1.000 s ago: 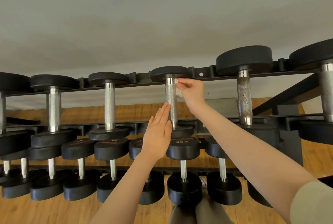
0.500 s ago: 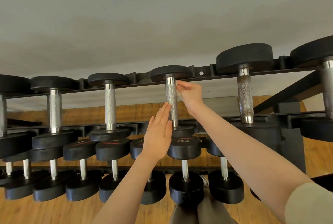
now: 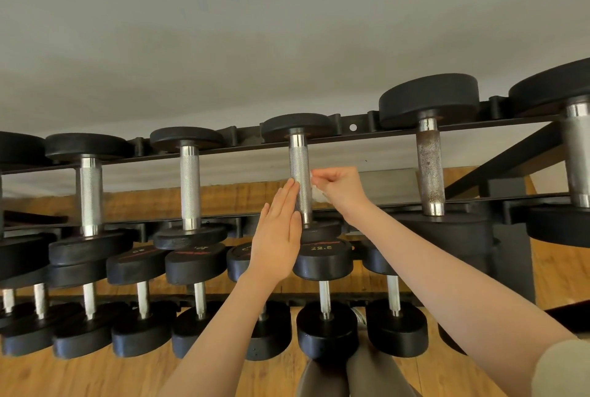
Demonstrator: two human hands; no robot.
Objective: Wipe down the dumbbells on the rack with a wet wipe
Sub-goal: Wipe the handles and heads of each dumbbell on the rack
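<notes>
Mid-wipe on the top tier. My right hand (image 3: 338, 187) pinches the small crumpled white wet wipe (image 3: 316, 193) between thumb and curled fingers, pressed against the right side of the knurled chrome handle (image 3: 300, 179) of the black round-headed dumbbell (image 3: 297, 127) that sits at about 12 o'clock from my hands on the black steel rack (image 3: 352, 127).

Change over the last second: the right hand was up at the top of the handle, just under the far head; it's now slid down to roughly mid-handle. So the stroke is running top to bottom, and the lower part of the handle looks not yet covered.

My left hand (image 3: 277, 238) hasn't moved: flat, fingers straight and pressed together, fingertips (image 3: 291, 186) resting on the left side of the same handle, opposite the wipe. I read it as bracing the bar against rolling.

Can't tell whether the wipe wraps round the back of the handle; it's mostly hidden by the fingers.

Neighbours: a rust-speckled handle dumbbell (image 3: 430, 173) at 3 o'clock, a clean chrome-handled dumbbell (image 3: 190, 184) at 9 o'clock. Lower tiers of black dumbbells, one marked 22.5 (image 3: 322, 258), at 6 o'clock.

Judgement: one handle partly done, heads and most of the rack left.
</notes>
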